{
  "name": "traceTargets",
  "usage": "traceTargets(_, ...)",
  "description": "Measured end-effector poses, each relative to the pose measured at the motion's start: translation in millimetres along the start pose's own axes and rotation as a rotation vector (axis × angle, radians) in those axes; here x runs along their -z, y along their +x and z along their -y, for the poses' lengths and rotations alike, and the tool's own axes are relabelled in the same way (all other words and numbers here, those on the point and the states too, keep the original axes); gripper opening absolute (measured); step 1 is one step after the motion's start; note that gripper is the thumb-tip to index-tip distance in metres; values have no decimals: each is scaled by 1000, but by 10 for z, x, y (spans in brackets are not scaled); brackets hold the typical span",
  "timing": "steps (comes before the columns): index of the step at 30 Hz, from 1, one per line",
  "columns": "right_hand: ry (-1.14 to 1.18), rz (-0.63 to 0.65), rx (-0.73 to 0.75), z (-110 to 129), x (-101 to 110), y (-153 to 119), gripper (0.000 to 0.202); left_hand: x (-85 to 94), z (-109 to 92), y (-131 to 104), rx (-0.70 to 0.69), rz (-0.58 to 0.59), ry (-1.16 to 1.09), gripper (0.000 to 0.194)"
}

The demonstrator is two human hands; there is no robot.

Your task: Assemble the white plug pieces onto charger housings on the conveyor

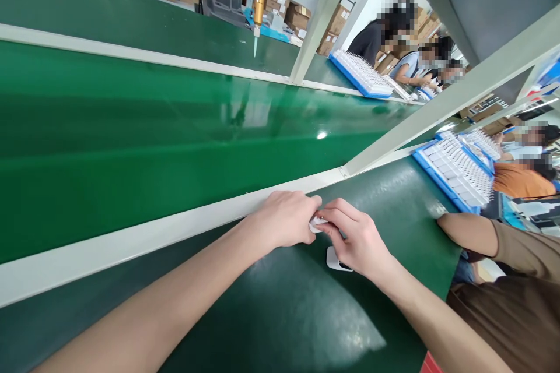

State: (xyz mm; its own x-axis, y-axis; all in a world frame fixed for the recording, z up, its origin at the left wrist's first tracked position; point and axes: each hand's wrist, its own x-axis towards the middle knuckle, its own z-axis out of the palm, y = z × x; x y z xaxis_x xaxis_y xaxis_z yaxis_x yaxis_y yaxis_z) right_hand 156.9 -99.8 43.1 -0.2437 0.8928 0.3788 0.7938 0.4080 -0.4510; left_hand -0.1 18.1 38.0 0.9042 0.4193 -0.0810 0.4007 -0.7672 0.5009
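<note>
Both hands meet over the dark green bench, near the pale rail. My left hand is closed, its fingers gripping a small white piece from the left. From the right, my right hand pinches the same white piece with thumb and fingers. The fingers cover much of the piece, so its shape is not clear. Beneath my right hand a white rounded part with a dark area lies on the bench, partly hidden by that hand.
A green conveyor belt runs beyond the pale rail. A slanted metal post rises at the right. Blue trays of white parts stand at the right, near a person in a brown shirt. More people sit farther back.
</note>
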Motion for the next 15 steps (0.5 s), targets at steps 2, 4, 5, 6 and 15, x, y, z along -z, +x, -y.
traceTargets(2,6,-11,-12,3,-32,-11,18,-4,12,-1,0,-7,7,19)
traceTargets(4,29,-14,-15,-4,-59,-4,18,19,6,-2,18,12,14,23)
traceTargets(5,40,-8,-14,-16,-62,7,18,47,-9,-1,32,32,12,28)
traceTargets(6,38,0,-13,-40,-54,20,18,89,-32,-2,45,62,7,36)
traceTargets(15,-164,-173,-35,-431,710,-170,24,1121,-304,-667,280,196,316,57)
